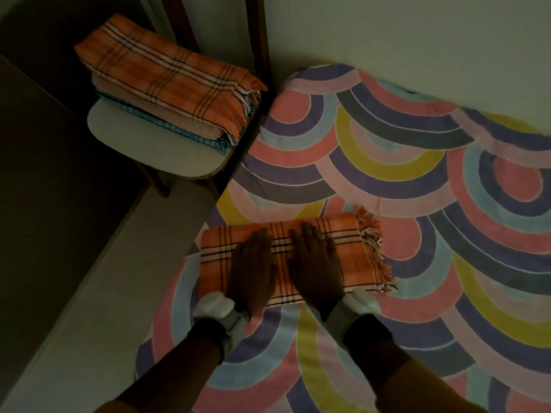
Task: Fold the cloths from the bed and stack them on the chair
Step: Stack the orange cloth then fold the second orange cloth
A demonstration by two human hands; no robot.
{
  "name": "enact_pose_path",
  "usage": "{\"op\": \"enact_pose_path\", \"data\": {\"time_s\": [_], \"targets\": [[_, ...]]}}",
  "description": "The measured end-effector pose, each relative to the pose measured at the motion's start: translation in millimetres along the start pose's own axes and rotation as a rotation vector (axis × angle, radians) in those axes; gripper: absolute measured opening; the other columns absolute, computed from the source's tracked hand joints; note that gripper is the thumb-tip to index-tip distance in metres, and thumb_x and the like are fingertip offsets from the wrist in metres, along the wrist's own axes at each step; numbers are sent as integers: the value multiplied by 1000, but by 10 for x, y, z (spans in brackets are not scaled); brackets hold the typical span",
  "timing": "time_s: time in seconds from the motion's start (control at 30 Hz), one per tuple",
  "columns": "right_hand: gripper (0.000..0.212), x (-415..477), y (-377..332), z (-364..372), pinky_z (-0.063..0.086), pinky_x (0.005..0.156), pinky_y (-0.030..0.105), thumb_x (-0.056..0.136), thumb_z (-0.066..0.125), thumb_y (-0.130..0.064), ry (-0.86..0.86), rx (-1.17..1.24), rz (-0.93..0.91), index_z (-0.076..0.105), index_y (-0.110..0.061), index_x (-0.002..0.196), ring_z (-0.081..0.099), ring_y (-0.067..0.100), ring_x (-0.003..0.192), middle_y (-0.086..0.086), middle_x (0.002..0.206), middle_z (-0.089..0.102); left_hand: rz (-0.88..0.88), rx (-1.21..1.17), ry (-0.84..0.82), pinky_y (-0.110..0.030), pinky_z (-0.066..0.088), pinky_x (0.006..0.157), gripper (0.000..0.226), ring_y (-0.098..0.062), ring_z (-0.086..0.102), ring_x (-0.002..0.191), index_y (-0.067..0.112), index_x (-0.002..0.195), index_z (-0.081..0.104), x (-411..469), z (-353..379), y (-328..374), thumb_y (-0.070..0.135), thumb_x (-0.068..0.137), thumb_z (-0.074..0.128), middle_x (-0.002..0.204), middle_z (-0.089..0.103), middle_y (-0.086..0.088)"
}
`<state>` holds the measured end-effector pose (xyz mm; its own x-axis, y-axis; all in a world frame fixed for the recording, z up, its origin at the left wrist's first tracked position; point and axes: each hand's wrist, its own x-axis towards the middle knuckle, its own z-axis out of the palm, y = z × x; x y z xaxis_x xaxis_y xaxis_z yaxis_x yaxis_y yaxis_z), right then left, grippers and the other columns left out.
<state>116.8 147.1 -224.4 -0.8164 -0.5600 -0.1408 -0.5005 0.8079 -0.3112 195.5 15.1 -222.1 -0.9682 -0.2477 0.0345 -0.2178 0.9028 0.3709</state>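
Observation:
An orange checked cloth (351, 248) with a fringe on its right end lies folded into a rectangle on the bed (417, 204), near the bed's left edge. My left hand (253, 269) and my right hand (316, 263) lie flat on it side by side, fingers straight and pointing away from me. On the chair (143, 144) to the upper left sits a stack of folded cloths (167, 84), with an orange checked one on top and a peach and a blue one beneath.
The bed cover has large arcs in pink, purple, yellow and blue. A pale wall (417, 34) runs behind the bed. The chair's dark wooden back (256, 40) stands against the bed corner. Pale floor (89, 293) lies to the left, with dark shadow beyond it.

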Motion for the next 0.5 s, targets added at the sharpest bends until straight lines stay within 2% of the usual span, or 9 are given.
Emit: {"op": "enact_pose_path", "data": {"time_s": [0.07,0.1,0.2,0.3,0.37,0.4,0.47,0.5], "targets": [[62,3,129,171,22,111,53,89,29,-45,-35,-31,82,33,-15,144,34,33,139,14,150,35,35,84,-124,-44,26,104,54,-31,49,126,7,134,42,-24,109,-48,35,87,39,136,52,-16],[65,-5,236,229,19,113,52,90,27,-48,-22,-37,159,29,-16,146,31,33,140,13,152,32,33,123,-149,-44,24,106,57,-30,45,130,9,137,39,-64,114,-144,41,90,36,141,47,-15],[67,1,487,210,14,114,56,90,19,-49,6,-40,333,25,-14,147,27,34,142,10,154,29,15,166,-160,-44,19,110,60,-27,30,137,14,144,29,-164,37,-422,47,94,23,150,33,-11],[67,-77,482,30,8,115,56,91,16,-47,-98,-42,406,16,-13,149,14,29,146,7,158,17,-33,116,-132,-44,21,108,58,-31,31,134,11,142,30,-347,-100,-453,45,96,21,147,38,-15],[65,-115,349,-106,4,115,58,96,23,-46,-175,26,459,13,-12,150,8,26,147,6,159,13,-113,77,-56,-47,34,102,53,-34,43,124,5,134,41,-441,-185,-373,36,93,30,135,50,-21],[65,-164,238,-206,4,114,59,97,28,-46,-185,82,475,15,-11,150,9,25,147,6,159,15,-147,48,-3,-48,42,94,48,-35,51,115,4,125,48,-482,-229,-303,31,87,34,124,58,-22],[61,-421,-51,-343,9,113,60,95,33,-44,-76,178,448,27,-9,145,25,26,142,8,152,32,-217,-78,1,-42,45,77,37,-34,57,93,6,101,57,-603,-377,11,28,81,36,96,64,-18],[59,-554,-139,-364,17,111,58,94,35,-44,18,230,462,36,-8,141,39,27,135,9,144,44,-261,-158,-63,-39,42,70,36,-35,58,86,7,93,58,-656,-439,171,31,81,34,88,63,-17]]}}
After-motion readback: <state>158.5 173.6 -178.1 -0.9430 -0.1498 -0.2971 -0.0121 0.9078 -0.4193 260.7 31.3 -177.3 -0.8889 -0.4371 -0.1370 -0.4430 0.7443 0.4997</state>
